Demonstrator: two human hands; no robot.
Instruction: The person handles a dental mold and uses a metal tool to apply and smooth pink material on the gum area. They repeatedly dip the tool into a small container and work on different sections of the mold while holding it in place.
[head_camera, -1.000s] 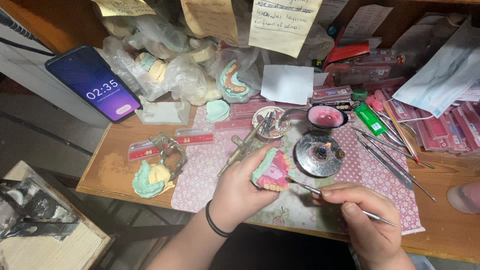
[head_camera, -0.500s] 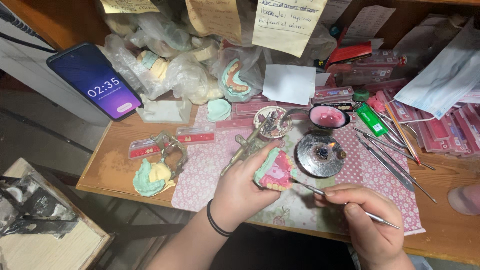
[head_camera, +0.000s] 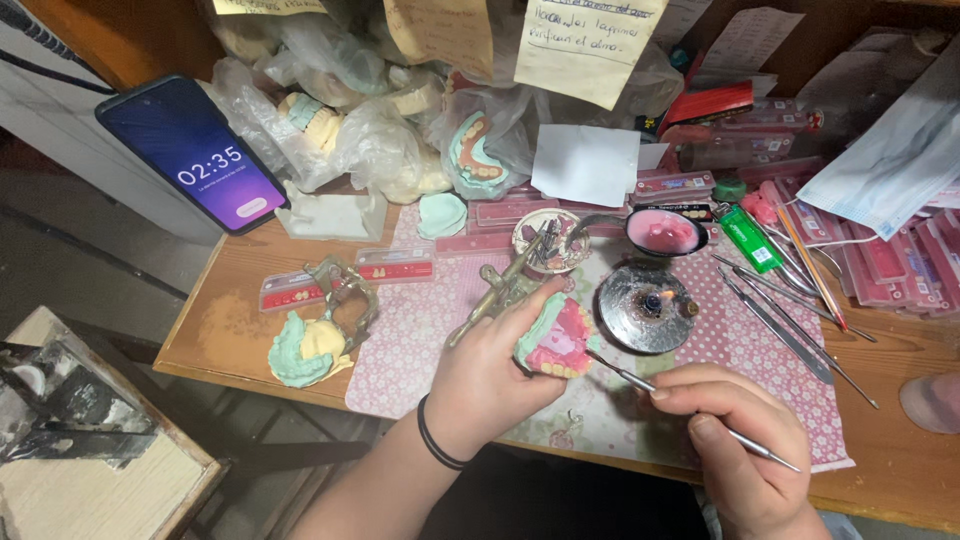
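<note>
Our left hand (head_camera: 490, 375) has its grip closed around a dental model (head_camera: 556, 340), a pale green cast with a pink wax base and a row of small teeth, which we hold just above the patterned mat (head_camera: 420, 340) near the front edge of the table (head_camera: 215, 330). A black band sits on that wrist. Our right hand (head_camera: 740, 440) pinches a thin metal instrument (head_camera: 690, 405) like a pen, grip closed on its shaft; its tip touches the pink wax at the lower right side of the model.

Just behind the model, toward the middle of the table, stands a small round metal burner (head_camera: 645, 310) with a tiny flame at its centre. Behind it sits a dark bowl of pink wax (head_camera: 665, 232), and beside that a small round dish (head_camera: 548, 240) with metal bits in it. A brass-coloured articulator (head_camera: 500, 290) lies tilted just behind our left hand. Several long metal tools (head_camera: 780, 315) lie on the mat toward the right edge, next to a green lighter (head_camera: 748, 238).

Toward the left edge rests another green and yellow cast (head_camera: 305, 348) in a metal frame. At the back left corner a phone (head_camera: 192, 150) leans with its screen lit, beside plastic bags of casts (head_camera: 340, 125). A face mask (head_camera: 890, 160) lies at the back right.
</note>
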